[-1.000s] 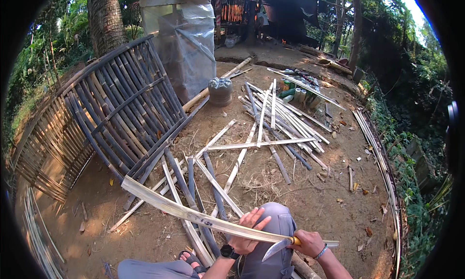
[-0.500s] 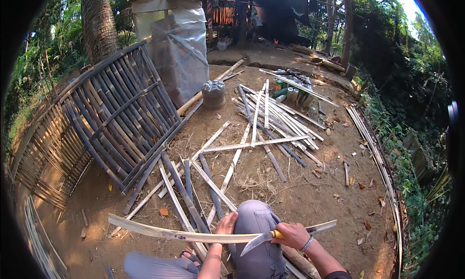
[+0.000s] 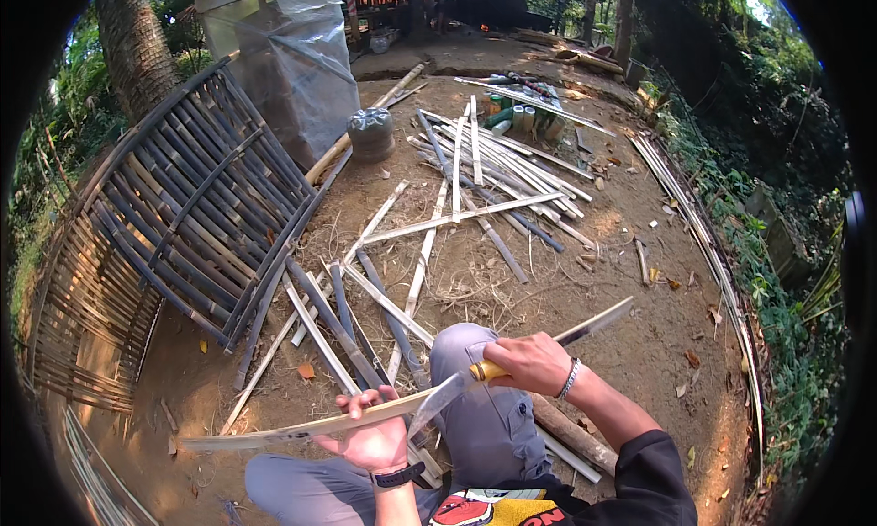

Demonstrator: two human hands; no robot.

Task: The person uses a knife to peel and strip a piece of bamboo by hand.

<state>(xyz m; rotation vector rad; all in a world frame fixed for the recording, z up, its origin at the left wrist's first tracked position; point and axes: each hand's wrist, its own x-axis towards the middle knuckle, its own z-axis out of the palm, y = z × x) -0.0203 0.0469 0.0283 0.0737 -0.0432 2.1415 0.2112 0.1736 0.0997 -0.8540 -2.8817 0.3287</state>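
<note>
Left hand (image 3: pixel 370 439) grips long pale split bamboo strip (image 3: pixel 274 429), its axis running left-right across the knees. Right hand (image 3: pixel 530 361) clenches yellow-handled steel knife (image 3: pixel 438 400), blade angled down-left, touching strip beside left hand. Woven bamboo panel (image 3: pixel 183 206) far left.

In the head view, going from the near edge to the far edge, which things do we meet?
Left hand under the bamboo strip → right hand with the knife → bamboo slats on the ground → dark round pot → plastic-wrapped box.
</note>
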